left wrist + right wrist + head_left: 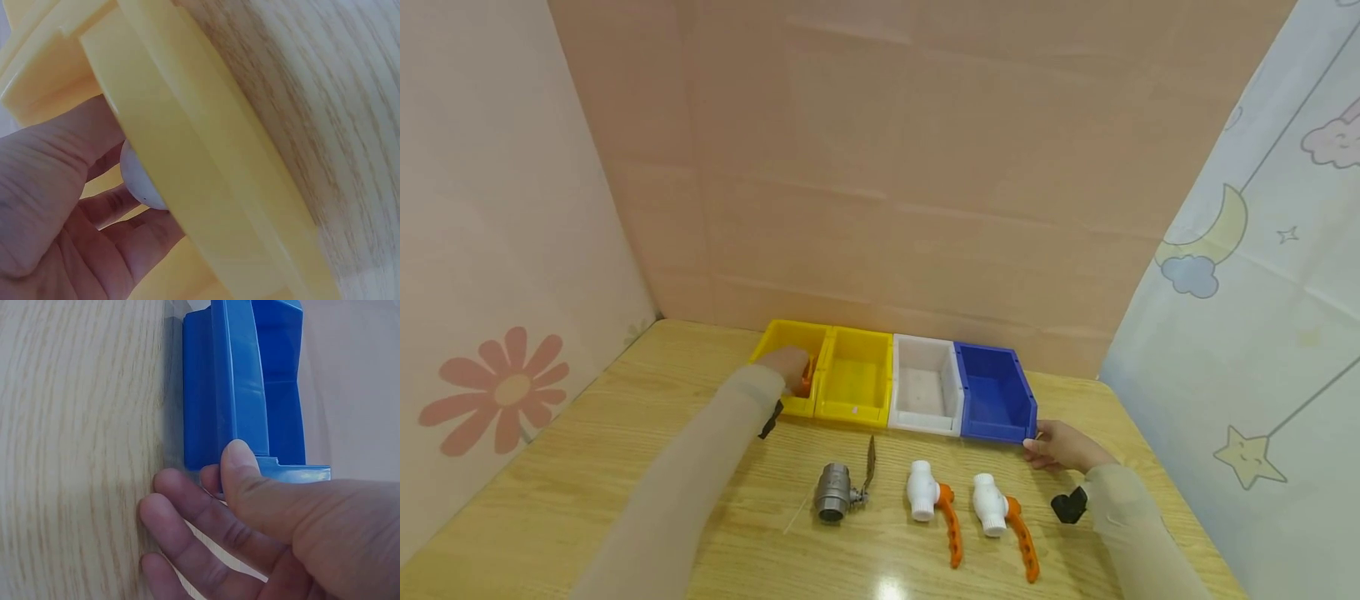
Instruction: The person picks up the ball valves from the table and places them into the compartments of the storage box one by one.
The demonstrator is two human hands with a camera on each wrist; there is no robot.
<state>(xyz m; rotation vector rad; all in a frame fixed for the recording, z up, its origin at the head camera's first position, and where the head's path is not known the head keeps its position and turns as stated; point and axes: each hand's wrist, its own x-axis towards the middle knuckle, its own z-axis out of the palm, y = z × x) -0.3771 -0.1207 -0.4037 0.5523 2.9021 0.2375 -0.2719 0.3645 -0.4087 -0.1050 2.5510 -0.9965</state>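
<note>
Backdrop: a creased peach sheet (880,183) behind the table; the left panel (497,208) bears a red flower, the right panel (1292,333) a moon, clouds and a star.
Tabletop: light wood-grain table (737,533), with a bright reflection at the near edge of the view.
Bin row: 4 open bins side by side near the backdrop; from left, the 1st yellow bin (801,335), the 2nd yellow bin (856,379), the white bin (921,387) and the blue bin (996,396).
Left hand (784,364): reaches into the 1st yellow bin, thumb and fingers closed about the white body of an orange-handled valve (140,181); the bin's wall hides part of it in the left wrist view.
Right hand (1063,447): pinches the near right corner of the blue bin, thumb on the rim, the other fingers loosely bent beside it.
Valve group: in front of the bins, 3 pieces, well apart from either hand; a metal valve (832,493) with its lever toward the bins, then the middle white valve (922,490) and the right white valve (989,504), each with an orange handle angled toward the viewer.
</note>
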